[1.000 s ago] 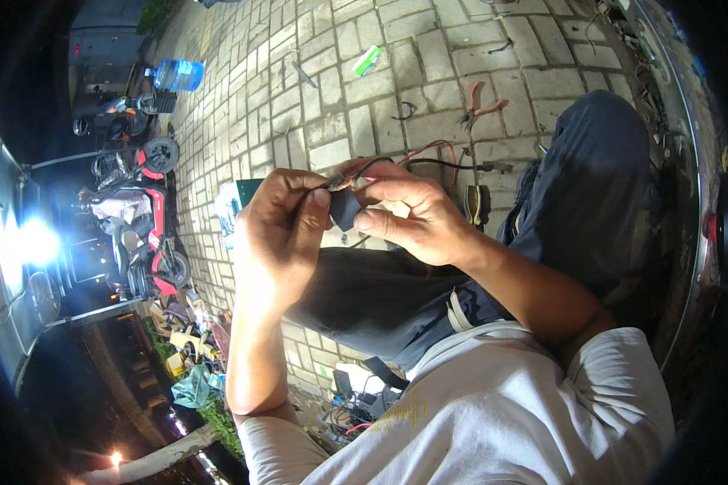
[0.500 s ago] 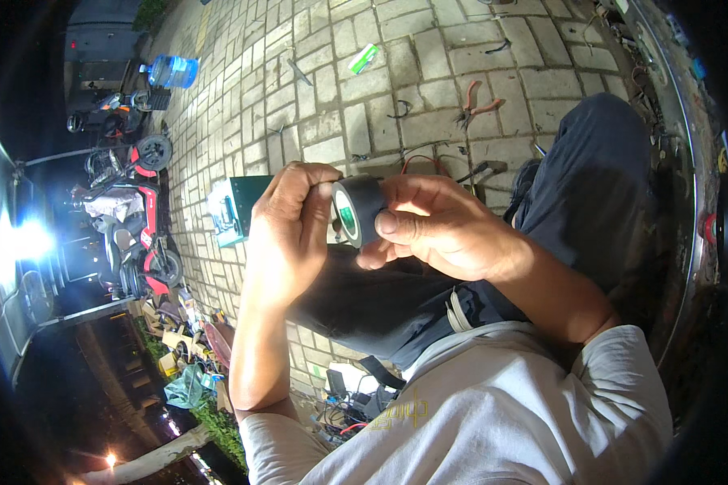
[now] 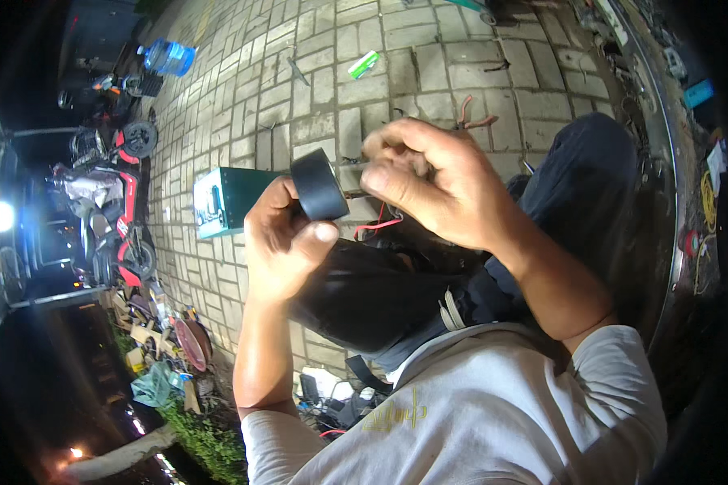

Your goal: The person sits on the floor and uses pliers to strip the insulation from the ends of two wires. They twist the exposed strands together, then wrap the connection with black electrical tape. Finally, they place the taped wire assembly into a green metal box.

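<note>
A roll of black tape [image 3: 320, 186] is tilted in my left hand [image 3: 279, 242], its broad outer face turned toward me. My left thumb lies along its lower edge and the fingers are behind it, partly hidden. Just to the right, my right hand [image 3: 441, 186] hovers apart from the roll. Its fingers are bent and a little blurred, with a gap between thumb and forefinger and nothing visible in it. Below the hands, a red wire [image 3: 378, 225] shows near my dark trousers. A dark green box [image 3: 236, 198] stands on the paving behind my left hand.
Orange-handled pliers [image 3: 471, 117] and a green-and-white packet [image 3: 364, 65] lie on the brick paving [image 3: 323, 105]. A blue water jug [image 3: 168, 58] and a red scooter [image 3: 128, 202] are at the left. Cables and adapters [image 3: 340, 396] are heaped by my left side.
My right hand has let go of the tape roll and moved up and right. The roll has turned and sits in my left hand, which has opened around it. The view has shifted slightly.
</note>
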